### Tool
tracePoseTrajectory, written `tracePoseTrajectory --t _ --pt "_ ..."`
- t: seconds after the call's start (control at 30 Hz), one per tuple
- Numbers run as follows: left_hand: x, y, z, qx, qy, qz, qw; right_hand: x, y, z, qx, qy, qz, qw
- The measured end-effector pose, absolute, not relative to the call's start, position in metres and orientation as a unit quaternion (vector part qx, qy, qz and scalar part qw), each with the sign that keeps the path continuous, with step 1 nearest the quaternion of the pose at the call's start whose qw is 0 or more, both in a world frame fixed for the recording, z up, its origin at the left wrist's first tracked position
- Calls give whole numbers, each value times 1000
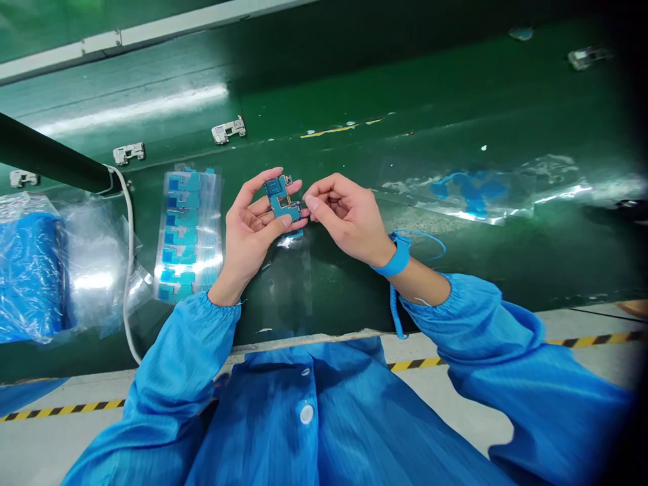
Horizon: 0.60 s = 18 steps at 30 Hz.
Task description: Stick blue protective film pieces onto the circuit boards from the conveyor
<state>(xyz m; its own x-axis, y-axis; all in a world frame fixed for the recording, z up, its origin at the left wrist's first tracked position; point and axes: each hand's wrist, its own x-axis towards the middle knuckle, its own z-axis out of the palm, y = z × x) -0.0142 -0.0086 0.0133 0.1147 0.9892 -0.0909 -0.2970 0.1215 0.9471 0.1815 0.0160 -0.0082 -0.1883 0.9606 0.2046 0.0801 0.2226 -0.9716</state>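
My left hand (256,219) holds a small blue circuit board (277,202) between thumb and fingers, above the green bench. My right hand (344,212) is closed in a pinch at the board's lower right edge. Its fingertips meet a small dark piece there, too small to make out. A blue wrist strap (395,260) with a coiled cord circles my right wrist. To the left of my left hand lies a clear sheet of blue die-cut stickers (182,236).
Several metal-shielded boards (229,130) lie along the far strip of the bench. A dark post (55,155) and white cable (130,250) stand at left, near plastic-wrapped blue material (33,270). Clear film with blue patches (468,192) lies at right.
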Motion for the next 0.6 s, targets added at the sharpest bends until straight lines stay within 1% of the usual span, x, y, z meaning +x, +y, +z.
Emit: tracePoseTrajectory --t 0.3,0.6 --pt "-11 -9 11 401 425 522 621 182 13 -7 -398 -654 471 437" --pt "-11 -10 7 392 448 525 608 179 13 -8 -379 -686 447 432"
